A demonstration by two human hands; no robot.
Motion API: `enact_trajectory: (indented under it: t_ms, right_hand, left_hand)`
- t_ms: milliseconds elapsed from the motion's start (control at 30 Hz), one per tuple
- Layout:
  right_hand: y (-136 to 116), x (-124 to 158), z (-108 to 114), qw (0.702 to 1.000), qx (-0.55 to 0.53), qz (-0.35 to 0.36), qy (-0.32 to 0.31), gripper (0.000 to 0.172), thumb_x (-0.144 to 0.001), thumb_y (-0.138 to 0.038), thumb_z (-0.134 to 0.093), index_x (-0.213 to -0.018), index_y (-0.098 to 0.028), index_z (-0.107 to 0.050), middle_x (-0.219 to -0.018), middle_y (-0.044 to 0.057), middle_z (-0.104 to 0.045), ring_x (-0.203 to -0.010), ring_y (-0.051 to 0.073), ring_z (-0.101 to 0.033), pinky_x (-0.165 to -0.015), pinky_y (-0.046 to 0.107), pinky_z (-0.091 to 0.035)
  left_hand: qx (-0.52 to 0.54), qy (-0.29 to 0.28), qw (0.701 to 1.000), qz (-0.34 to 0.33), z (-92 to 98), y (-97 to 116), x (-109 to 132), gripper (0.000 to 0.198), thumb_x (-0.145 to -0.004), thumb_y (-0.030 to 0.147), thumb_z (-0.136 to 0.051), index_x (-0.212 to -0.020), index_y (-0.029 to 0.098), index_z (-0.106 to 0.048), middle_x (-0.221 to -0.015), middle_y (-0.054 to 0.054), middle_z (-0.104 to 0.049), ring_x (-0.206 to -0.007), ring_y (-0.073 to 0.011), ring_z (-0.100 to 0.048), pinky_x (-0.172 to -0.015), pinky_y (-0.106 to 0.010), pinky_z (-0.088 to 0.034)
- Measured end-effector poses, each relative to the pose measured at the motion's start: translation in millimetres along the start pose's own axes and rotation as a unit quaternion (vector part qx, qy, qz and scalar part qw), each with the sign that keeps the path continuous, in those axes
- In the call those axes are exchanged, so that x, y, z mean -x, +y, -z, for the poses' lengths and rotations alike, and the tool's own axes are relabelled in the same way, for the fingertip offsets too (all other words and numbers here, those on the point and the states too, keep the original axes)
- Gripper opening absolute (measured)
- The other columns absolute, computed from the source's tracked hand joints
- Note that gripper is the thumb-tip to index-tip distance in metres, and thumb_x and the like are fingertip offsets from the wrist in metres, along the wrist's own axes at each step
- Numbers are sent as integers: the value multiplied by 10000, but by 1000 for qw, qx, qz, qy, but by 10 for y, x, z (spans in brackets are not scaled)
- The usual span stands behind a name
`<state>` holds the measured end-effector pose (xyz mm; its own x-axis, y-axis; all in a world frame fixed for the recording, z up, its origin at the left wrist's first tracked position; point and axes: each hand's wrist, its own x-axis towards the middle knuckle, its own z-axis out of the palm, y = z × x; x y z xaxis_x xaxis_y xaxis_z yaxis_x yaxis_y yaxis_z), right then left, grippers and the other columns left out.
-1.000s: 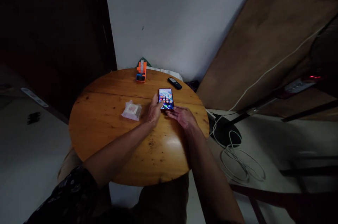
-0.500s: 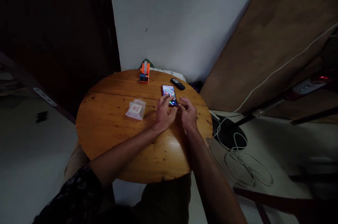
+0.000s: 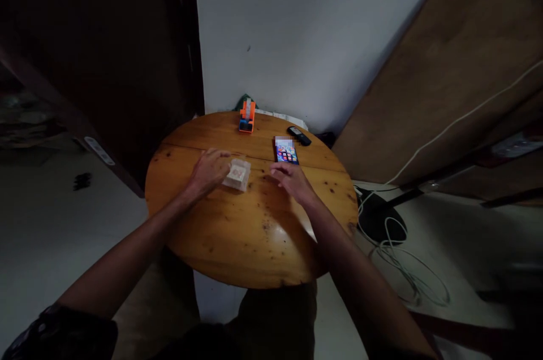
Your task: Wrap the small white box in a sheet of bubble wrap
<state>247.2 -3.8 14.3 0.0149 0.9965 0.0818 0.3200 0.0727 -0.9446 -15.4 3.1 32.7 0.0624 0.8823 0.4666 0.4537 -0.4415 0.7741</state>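
My left hand (image 3: 209,170) is over the left half of the round table, fingers partly bent and apart, holding nothing that I can see. Its fingertips reach the left edge of a small item in clear plastic wrap (image 3: 237,174); whether they touch it I cannot tell. My right hand (image 3: 292,181) hovers just in front of a smartphone (image 3: 287,152) with a lit screen of app icons. Its fingers point left, loosely bent, with nothing visible in them. The phone lies flat, its near end partly behind that hand.
On the round wooden table (image 3: 237,247), an orange tape dispenser (image 3: 247,116) stands at the back. A black keypad phone or handset (image 3: 299,135) lies to its right. Behind the table is a pale wall (image 3: 297,38). A white cable (image 3: 394,252) coils on the floor at right.
My left hand has left the smartphone's screen and moved left to the wrapped item. My right hand has moved slightly left, to the phone's near end. The view has shifted left.
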Motion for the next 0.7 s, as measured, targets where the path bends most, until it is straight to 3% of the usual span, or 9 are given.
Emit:
enact_trajectory:
  t_ms: [100, 200, 367, 500, 700]
  right_hand:
    - [-78, -169, -218, 999, 3, -35, -27, 140, -736, -321, -719, -817, -207, -724, -651, -4, -651, -557, 128, -530, -436, 210, -397]
    - [-79, -328, -448, 998, 11, -40, -52, 138, -759, -342, -702, -745, -205, -701, -574, -11, -609, -508, 116, -498, -407, 204, -358]
    - [19, -489, -746, 1000, -5, -1, -13, 42, -707, -240, -680, -732, -208, -691, -680, -19, -675, -632, 129, -583, -612, 238, -484]
    - [26, -499, -813, 997, -60, 39, 19, 174, -728, -280, -668, -887, -219, -702, -808, -7, -710, -760, 158, -628, -742, 284, -522]
    - [-99, -435, -736, 990, -95, 83, 62, 248, -773, -343, -652, -988, -222, -678, -908, 19, -712, -850, 177, -632, -814, 314, -513]
  left_hand:
    - [34, -27, 999, 25, -77, -154, 82, 290, -632, 298, -743, -919, 258, -725, -1021, -50, -719, -1056, -285, -605, -1053, -417, -434]
    - [76, -23, 995, 57, -210, -159, 166, 414, -593, 268, -795, -1001, 259, -723, -1059, -67, -714, -1068, -304, -611, -1078, -435, -415]
    - [62, -51, 994, 71, -229, -111, 265, 573, -646, 226, -753, -1210, 229, -654, -1172, -96, -657, -1089, -300, -609, -1029, -447, -454]
    - [101, -40, 993, 52, -168, -72, 313, 609, -695, 267, -749, -1286, 224, -606, -1145, -87, -633, -1084, -269, -595, -1015, -404, -458]
    - [207, 54, 973, 81, -190, -102, 304, 399, -818, 385, -678, -1186, 235, -653, -1019, -53, -620, -950, -203, -599, -911, -320, -483]
